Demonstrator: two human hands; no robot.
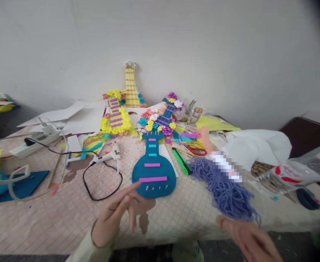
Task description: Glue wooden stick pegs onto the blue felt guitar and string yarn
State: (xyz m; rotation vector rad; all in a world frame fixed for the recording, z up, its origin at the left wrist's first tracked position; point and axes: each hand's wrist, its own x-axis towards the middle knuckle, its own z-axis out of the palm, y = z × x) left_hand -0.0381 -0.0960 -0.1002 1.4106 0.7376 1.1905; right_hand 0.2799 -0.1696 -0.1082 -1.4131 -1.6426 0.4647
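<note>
A dark blue guitar-shaped cutout (153, 167) lies flat on the table, with purple and light blue strips across it and short pegs at its top and bottom. My left hand (116, 209) is at its lower left edge, index finger stretched toward the lowest purple strip, the other fingers loosely apart. Nothing shows in that hand. To the right, a loose bundle of blue-violet yarn (228, 193) sprawls toward the front edge. Just below the yarn is my right hand (249, 236), blurred, its fingers partly hidden; whether it holds anything is unclear.
Left of the cutout lie a glue gun (106, 157) with its looping black cord and a power strip (36, 140). A green box cutter (182, 161), scissors (196, 148) and a plastic bottle (285, 176) are on the right. Decorated instrument models (115, 112) stand behind.
</note>
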